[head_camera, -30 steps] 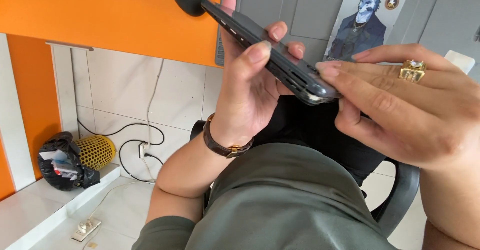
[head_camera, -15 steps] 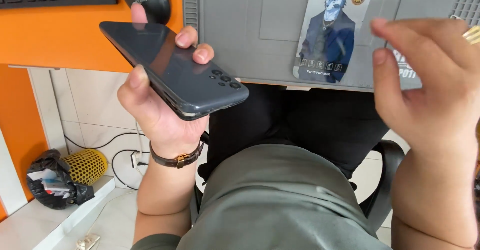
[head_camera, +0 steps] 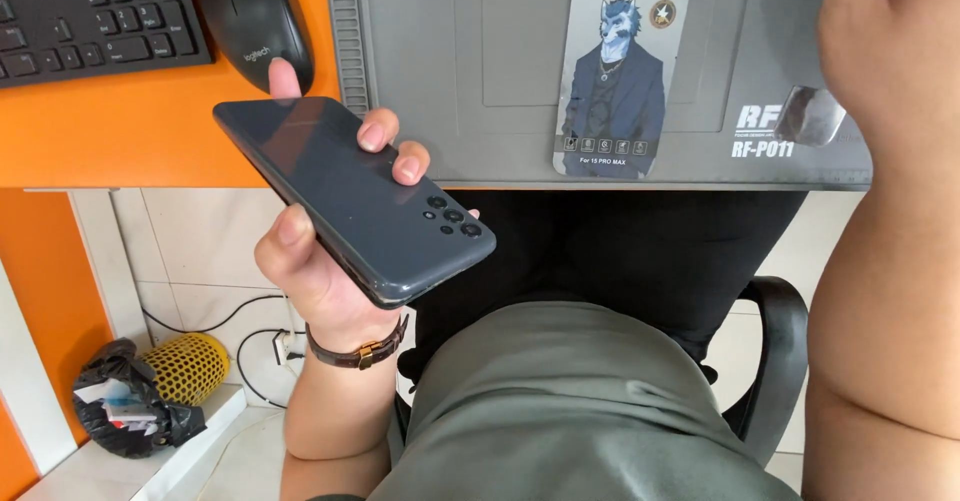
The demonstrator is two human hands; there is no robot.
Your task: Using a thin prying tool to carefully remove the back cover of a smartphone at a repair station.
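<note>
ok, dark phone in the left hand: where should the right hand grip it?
Probably the camera end of the phone, pinched across its long edges from the right. That end juts free past the left hand, whose fingers wrap the middle; back faces up.

Bright, even daylight, soft and diffuse, no hard shadows. Source direction hard to tell. Faint sheen and a reddish-orange reflection on the back of the dark phone [head_camera: 355,201]; small highlight along its lower edge. Grey work mat [head_camera: 480,71] evenly lit, with a blurred glossy patch near its right end. Right hand [head_camera: 885,51] very close to the lens, soft and slightly out of focus, cropped by the frame. Left hand [head_camera: 320,271] sharp. Area under the desk dimmer, floor tiles still readable. Slight wide-angle stretch at the edges. No motion blur.
</note>
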